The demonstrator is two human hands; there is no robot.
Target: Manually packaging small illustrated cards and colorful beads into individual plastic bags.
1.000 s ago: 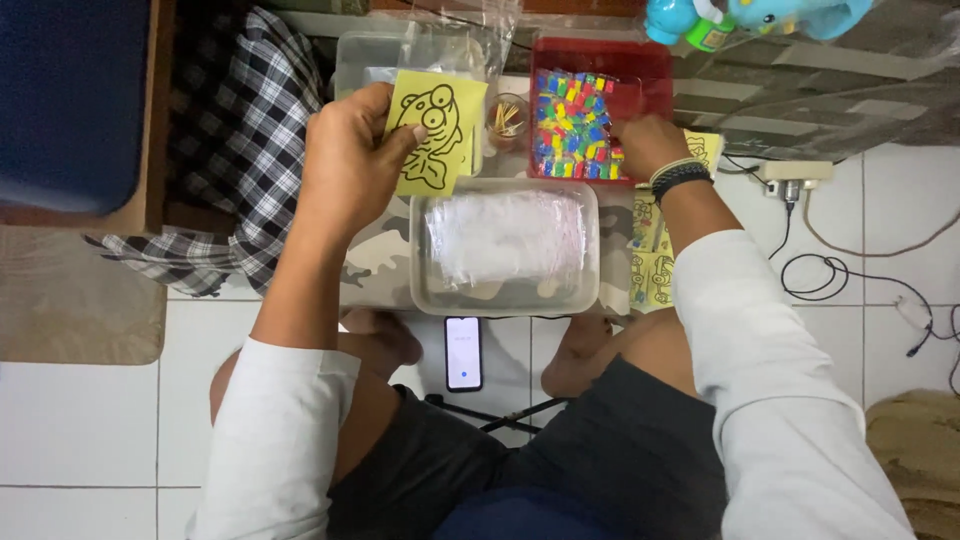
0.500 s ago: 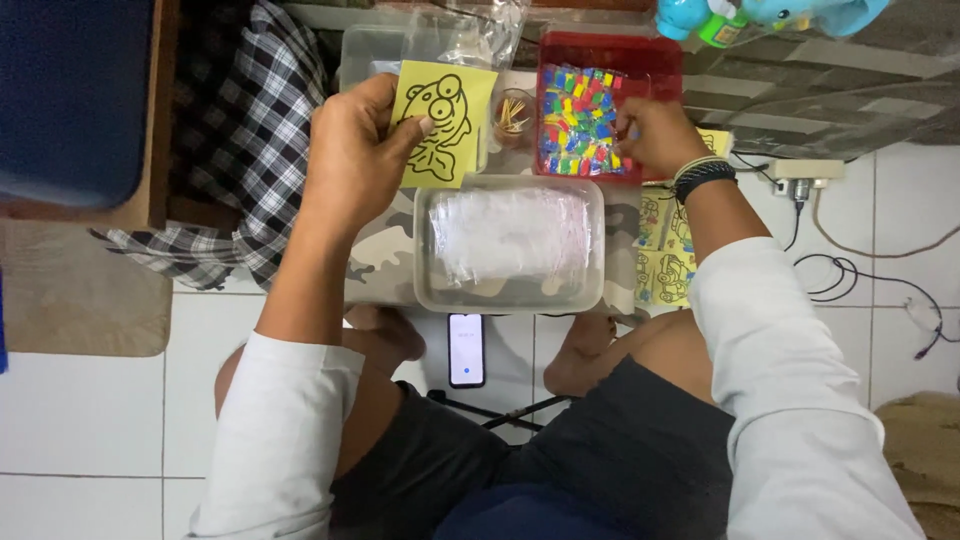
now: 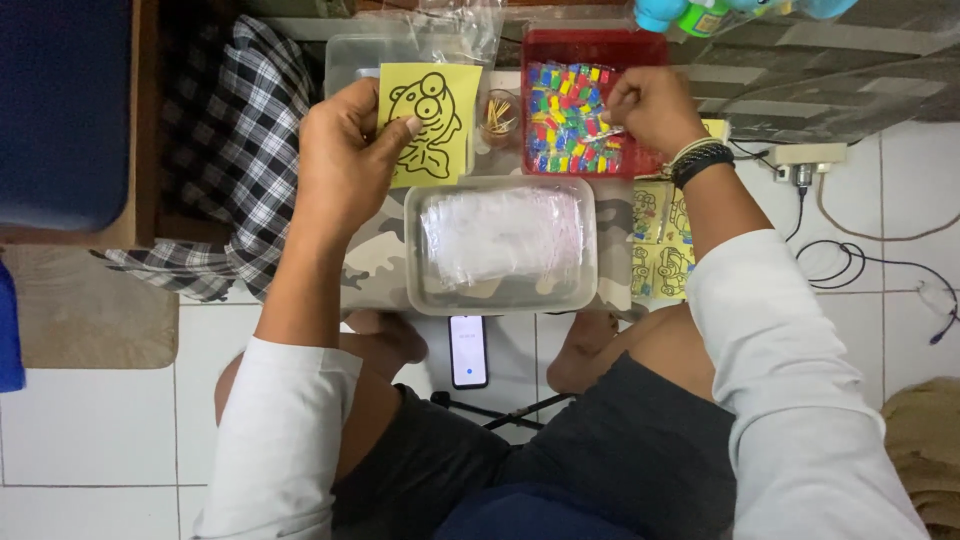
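The left hand point(image 3: 345, 165) gripped a yellow card point(image 3: 430, 122) with a black outline drawing, thumb across its face, holding it above a clear lidded container point(image 3: 500, 245) of plastic bags. The right hand point(image 3: 648, 108) was closed in a pinch on a small sachet point(image 3: 606, 131) over the red tray point(image 3: 640, 45) of coloured packets. More yellow cards point(image 3: 660, 245) lay beside the right forearm.

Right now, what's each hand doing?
Left hand: closed, holding the yellow card.
Right hand: fingers pinched over the red tray; contents unclear.
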